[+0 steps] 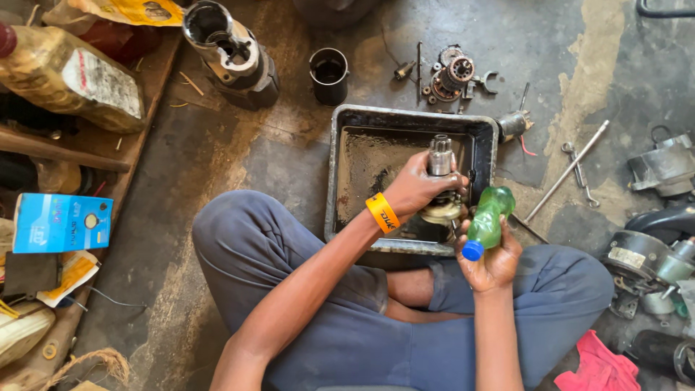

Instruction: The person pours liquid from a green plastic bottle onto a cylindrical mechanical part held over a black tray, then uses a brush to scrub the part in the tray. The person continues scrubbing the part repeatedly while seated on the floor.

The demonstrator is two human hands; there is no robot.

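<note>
My left hand (418, 187) grips a grey metal geared motor part (440, 161), held upright over a dirty rectangular metal tray (340, 137) on the floor. My right hand (492, 262) holds a small green plastic bottle (489, 217) with a blue cap, tilted with its far end toward the part's lower flange (443, 211). An orange wristband (382, 212) sits on my left wrist. I sit cross-legged in blue trousers, the tray just in front of my knees.
A black metal cup (329, 74) and a motor housing (230, 52) stand beyond the tray. Small gears and spanners (455, 72) lie at the back, a long rod (566, 171) at right. Motor parts (651, 253), a red rag (598, 366) and a blue box (61, 221) flank me.
</note>
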